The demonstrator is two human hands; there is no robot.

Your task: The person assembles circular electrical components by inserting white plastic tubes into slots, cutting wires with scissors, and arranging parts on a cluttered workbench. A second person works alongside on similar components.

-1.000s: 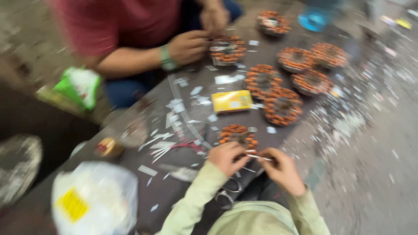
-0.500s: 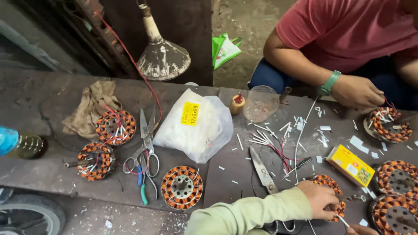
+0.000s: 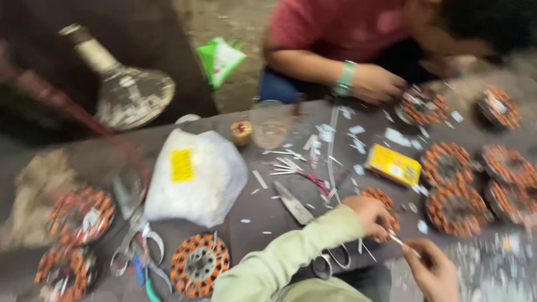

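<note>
View has swung left and down a bit since half a second ago: the yellow box (image 3: pixel 393 164) now sits mid-right, and the co-worker in the red shirt shows more fully at the top. Frame is motion-blurred. Left hand (image 3: pixel 373 213) rests on the copper-wound stator (image 3: pixel 382 208) just below-left of the yellow box, fingers curled over its rim, holding it down on the grey table (image 3: pixel 95 154). Right hand (image 3: pixel 433 269), below-right of that stator, pinches a thin white strip (image 3: pixel 398 240) that runs up to the coil; exact grip is blurred. Scissors (image 3: pixel 306 221) lie just left of the left hand, blades pointing up-left. More wound stators cluster right of the yellow box, one of them (image 3: pixel 447 164) just beside it. Well left of the box: a clear plastic bag (image 3: pixel 196 176) with a yellow label, and another stator (image 3: pixel 199 264) below it. Above the box, the co-worker's hand (image 3: pixel 377 84), green wristband on the wrist, touches a separate stator (image 3: pixel 420 105). White paper scraps litter the table around the box.
</note>
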